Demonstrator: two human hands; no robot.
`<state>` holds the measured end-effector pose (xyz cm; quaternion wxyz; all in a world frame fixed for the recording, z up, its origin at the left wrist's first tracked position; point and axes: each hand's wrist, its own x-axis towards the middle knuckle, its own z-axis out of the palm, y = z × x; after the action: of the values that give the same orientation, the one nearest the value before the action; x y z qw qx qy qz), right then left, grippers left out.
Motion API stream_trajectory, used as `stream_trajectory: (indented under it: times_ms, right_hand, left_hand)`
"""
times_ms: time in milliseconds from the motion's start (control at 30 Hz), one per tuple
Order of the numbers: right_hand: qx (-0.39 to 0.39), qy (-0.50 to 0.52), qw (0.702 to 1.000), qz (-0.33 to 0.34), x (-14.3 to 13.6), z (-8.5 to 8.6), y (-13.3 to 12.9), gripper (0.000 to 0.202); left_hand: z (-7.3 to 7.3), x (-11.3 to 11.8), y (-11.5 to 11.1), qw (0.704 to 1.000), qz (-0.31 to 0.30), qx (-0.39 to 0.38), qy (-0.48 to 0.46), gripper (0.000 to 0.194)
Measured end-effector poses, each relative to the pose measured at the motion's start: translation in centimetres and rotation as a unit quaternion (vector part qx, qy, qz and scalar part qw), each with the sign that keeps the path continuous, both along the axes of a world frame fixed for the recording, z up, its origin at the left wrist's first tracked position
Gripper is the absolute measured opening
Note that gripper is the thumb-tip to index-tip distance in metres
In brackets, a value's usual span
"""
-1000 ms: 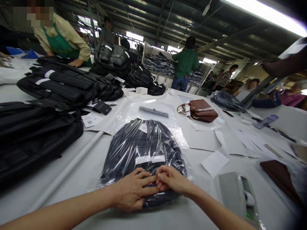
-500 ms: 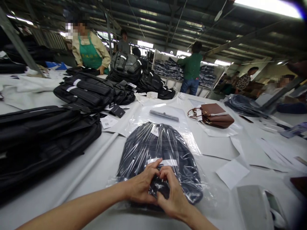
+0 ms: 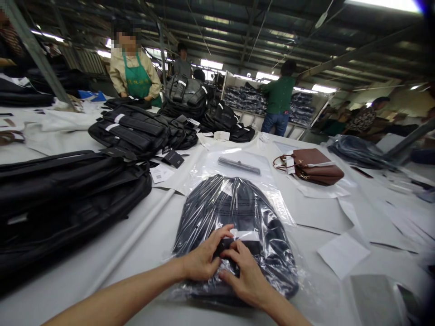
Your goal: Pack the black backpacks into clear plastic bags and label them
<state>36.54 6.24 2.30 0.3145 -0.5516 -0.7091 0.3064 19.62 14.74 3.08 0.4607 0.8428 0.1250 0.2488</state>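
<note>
A dark backpack (image 3: 234, 213) sealed in a clear plastic bag lies flat on the white table (image 3: 112, 253) in front of me. My left hand (image 3: 204, 258) and my right hand (image 3: 246, 278) rest together on its near end, fingers pinching the plastic beside a white strip label (image 3: 246, 235). Both hands press on the bag's folded edge. A second empty clear bag (image 3: 238, 160) with a dark strip lies just beyond it.
Black bags (image 3: 68, 194) are stacked at the left, more black backpacks (image 3: 136, 129) further back. A brown handbag (image 3: 314, 165) sits at the right among white paper sheets (image 3: 343, 256). A person in a green apron (image 3: 136, 74) works across the table; others stand by shelves behind.
My view has shifted left and a little forward. My hands have slid up the bagged backpack toward the white label, fingers now curled and pinching the plastic instead of lying flat.
</note>
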Motion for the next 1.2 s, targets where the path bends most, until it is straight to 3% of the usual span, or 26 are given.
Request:
stream_trajectory:
  times_ms: [133,200,267,333,400,467,533,633,733,900,1067,1200]
  right_hand:
    - [-0.034,-0.011,0.999,-0.033,-0.5,0.3,0.4,0.01]
    - [-0.042,-0.015,0.998,-0.038,-0.8,0.6,0.5,0.008]
    - [-0.043,-0.017,0.998,-0.043,-0.9,0.8,0.6,0.009]
    - [-0.04,-0.017,0.998,-0.045,-1.0,0.8,0.6,0.008]
    - [-0.034,-0.017,0.998,-0.044,-1.0,0.8,0.6,0.007]
    - [-0.026,-0.017,0.999,-0.04,-0.9,0.8,0.7,0.007]
    - [-0.024,-0.014,0.999,-0.033,-0.8,0.9,0.7,0.006]
    - [-0.021,-0.001,0.999,-0.027,-0.7,0.9,0.7,0.008]
    - [-0.013,0.018,0.999,-0.027,-0.5,0.7,0.6,0.018]
    - [-0.009,0.035,0.999,-0.04,-0.2,0.1,0.8,0.019]
    - [0.004,0.051,0.998,-0.047,-0.5,-0.5,1.5,0.014]
    - [0.021,0.069,0.995,-0.075,-1.3,1.1,1.4,0.012]
  left_hand:
    - [-0.1,0.8,1.1,0.992,0.034,-0.115,-0.038,0.069]
    - [1.0,0.7,1.5,0.984,0.07,-0.16,-0.032,0.056]
    - [2.7,-0.1,0.9,0.982,0.131,-0.138,-0.014,0.037]
    - [4.0,-1.5,-1.2,0.975,0.221,-0.017,-0.016,0.025]
    - [4.2,-3.1,-4.4,0.941,0.274,0.192,-0.038,0.025]
    - [2.8,-4.4,-7.5,0.885,0.201,0.416,-0.06,0.022]
    - [0.7,-5.1,-9.3,0.834,0.189,0.518,0.032,0.029]
    - [-2.1,-5.5,-9.6,0.799,0.248,0.494,0.235,0.069]
    - [-3.3,-5.9,-8.6,0.796,0.259,0.456,0.3,0.087]
    - [-3.3,-6.4,-8.4,0.801,0.245,0.459,0.296,0.091]
    - [-3.5,-6.1,-8.7,0.789,0.269,0.462,0.302,0.089]
    - [-3.7,-5.8,-8.9,0.793,0.28,0.464,0.278,0.076]
